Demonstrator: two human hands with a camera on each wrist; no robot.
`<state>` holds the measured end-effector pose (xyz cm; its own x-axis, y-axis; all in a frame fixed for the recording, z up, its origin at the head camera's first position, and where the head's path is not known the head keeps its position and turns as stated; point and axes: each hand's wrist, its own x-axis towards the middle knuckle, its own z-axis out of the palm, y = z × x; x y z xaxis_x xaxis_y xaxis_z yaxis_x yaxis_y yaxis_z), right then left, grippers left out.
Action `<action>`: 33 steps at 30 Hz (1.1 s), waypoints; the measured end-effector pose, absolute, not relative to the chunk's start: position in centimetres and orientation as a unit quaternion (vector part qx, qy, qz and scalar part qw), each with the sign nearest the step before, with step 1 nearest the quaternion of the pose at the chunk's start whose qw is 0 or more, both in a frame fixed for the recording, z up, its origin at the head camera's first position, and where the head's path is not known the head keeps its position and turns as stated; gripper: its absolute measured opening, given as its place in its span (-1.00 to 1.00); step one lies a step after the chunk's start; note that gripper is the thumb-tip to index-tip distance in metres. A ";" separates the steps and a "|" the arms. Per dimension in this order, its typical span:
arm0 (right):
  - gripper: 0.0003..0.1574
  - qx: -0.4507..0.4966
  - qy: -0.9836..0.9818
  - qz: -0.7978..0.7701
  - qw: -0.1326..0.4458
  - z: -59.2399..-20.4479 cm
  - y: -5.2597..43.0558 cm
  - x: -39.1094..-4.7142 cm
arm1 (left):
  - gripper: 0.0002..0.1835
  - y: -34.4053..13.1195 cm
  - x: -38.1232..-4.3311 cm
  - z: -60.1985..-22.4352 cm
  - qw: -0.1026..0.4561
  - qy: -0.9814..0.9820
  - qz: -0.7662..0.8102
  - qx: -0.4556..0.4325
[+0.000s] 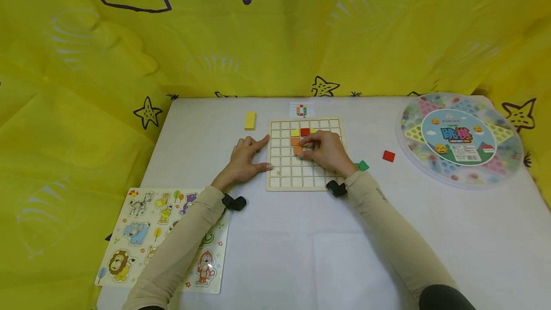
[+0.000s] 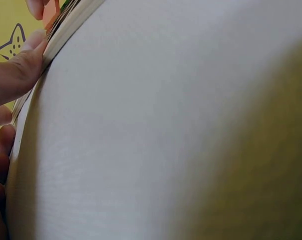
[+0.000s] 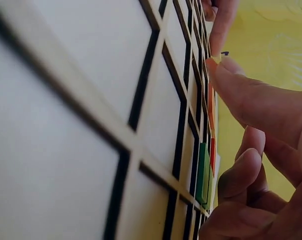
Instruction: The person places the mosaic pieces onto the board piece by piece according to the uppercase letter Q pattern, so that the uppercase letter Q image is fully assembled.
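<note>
A pale wooden grid board (image 1: pixel 297 182) lies before me. My right hand (image 1: pixel 325 150) is over its middle, thumb and fingertip pinching a square orange tile (image 1: pixel 297 151) at a cell. Just above sits another orange tile (image 1: pixel 294 141), below a row with a yellow corner piece (image 1: pixel 294 132), a red tile (image 1: pixel 304 132) and a second yellow piece (image 1: pixel 313 130). Green tiles (image 3: pixel 203 172) show in the right wrist view, mostly hidden by the hand in the head view. My left hand (image 1: pixel 244 160) rests at the board's left edge, thumb and index finger spread against it.
Behind the board lies a small pattern card (image 1: pixel 302 109). A yellow stack (image 1: pixel 250 121) stands left of it. To the right are loose green pieces (image 1: pixel 363 165), a red tile (image 1: pixel 389 156) and a round game box (image 1: pixel 460 181). An animal puzzle board (image 1: pixel 172 271) lies under the left forearm.
</note>
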<state>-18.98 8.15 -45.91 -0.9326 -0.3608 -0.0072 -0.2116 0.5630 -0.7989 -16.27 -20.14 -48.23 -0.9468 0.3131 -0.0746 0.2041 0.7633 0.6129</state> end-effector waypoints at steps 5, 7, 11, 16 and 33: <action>-0.65 -0.153 0.889 -0.420 0.096 -45.9 7.9 -19.2 | 0.00 -20.1 -16.2 -48.0 0.087 0.934 0.316 0.140; -0.65 -0.152 0.893 -0.413 0.099 -45.9 7.7 -19.2 | -0.01 -20.1 -16.2 -48.0 0.085 0.934 0.318 0.141; -0.66 -0.149 0.898 -0.402 0.100 -45.8 7.6 -19.2 | -0.01 -20.1 -16.2 -48.1 0.081 0.934 0.316 0.144; -0.66 -0.143 0.901 -0.398 0.102 -45.9 7.5 -19.3 | -0.01 -20.2 -16.2 -48.1 0.080 0.935 0.315 0.144; -0.72 -0.139 0.907 -0.387 0.094 -46.1 7.4 -19.4 | 0.00 -20.1 -16.2 -48.1 0.087 0.934 0.318 0.135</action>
<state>-19.44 7.41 -46.08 -0.9436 -0.3253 -0.0624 -0.1803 0.6624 -0.7272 -16.19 -20.06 -48.10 -0.9484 0.3075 -0.0767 0.1970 0.7616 0.6173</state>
